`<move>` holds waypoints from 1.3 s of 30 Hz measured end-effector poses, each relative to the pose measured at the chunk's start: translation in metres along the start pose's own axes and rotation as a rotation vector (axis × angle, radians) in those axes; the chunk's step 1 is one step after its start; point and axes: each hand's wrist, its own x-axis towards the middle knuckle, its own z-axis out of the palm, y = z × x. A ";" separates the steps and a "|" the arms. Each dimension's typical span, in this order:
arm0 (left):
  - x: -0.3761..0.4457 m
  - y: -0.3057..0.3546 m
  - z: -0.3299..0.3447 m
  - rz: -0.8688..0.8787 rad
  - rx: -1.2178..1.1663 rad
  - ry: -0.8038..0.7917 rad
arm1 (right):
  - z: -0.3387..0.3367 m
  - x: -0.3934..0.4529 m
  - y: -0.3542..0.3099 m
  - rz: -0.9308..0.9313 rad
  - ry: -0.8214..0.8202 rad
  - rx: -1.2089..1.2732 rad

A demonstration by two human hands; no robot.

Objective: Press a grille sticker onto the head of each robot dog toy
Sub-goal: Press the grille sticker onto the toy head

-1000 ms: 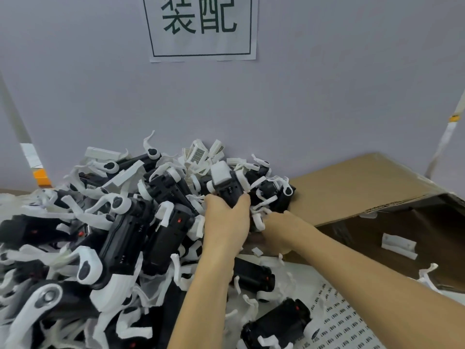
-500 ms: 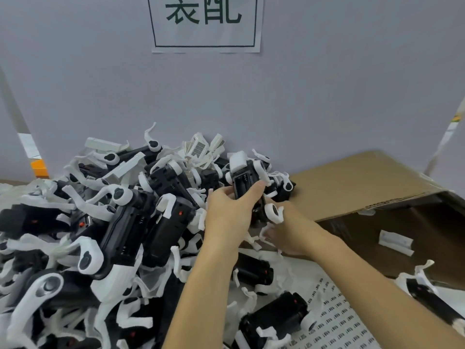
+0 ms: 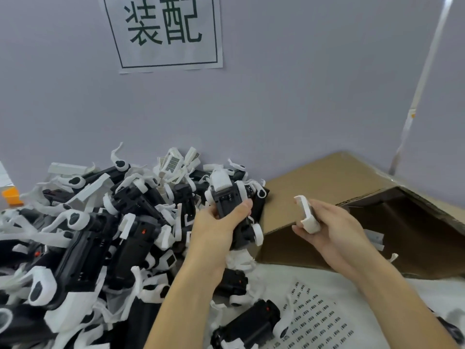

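My left hand [image 3: 219, 230] grips a black and white robot dog toy [image 3: 230, 197], belly side toward me, its white head pointing up above the heap. My right hand [image 3: 332, 227] holds a second toy by its white head [image 3: 307, 212], to the right over the cardboard box; most of that toy is hidden behind my fingers. A sheet of small grille stickers [image 3: 317, 321] lies on the white table surface between my forearms.
A large heap of black and white robot dog toys [image 3: 95, 235] fills the left half, against the grey wall. An open brown cardboard box [image 3: 327, 182] lies at right with loose white parts inside. More toys [image 3: 249, 326] lie near the sticker sheet.
My left hand lifted one toy out of the heap. My right hand came out from under the pile and moved right, now holding a second toy over the box.
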 end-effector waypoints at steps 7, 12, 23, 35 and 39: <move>0.000 -0.009 0.012 -0.057 0.162 -0.102 | 0.004 -0.002 0.001 -0.042 -0.237 -0.080; 0.002 -0.012 0.014 -0.109 0.072 -0.095 | 0.011 -0.007 -0.006 -0.223 -0.170 -0.508; -0.007 0.000 0.018 -0.250 -0.082 -0.083 | 0.021 -0.018 -0.018 -0.347 -0.264 -0.808; -0.010 -0.004 0.024 -0.284 -0.079 -0.072 | 0.029 -0.018 -0.015 -0.505 -0.221 -0.916; -0.007 -0.005 0.022 -0.262 -0.149 -0.074 | 0.030 -0.019 -0.016 -0.531 -0.125 -0.986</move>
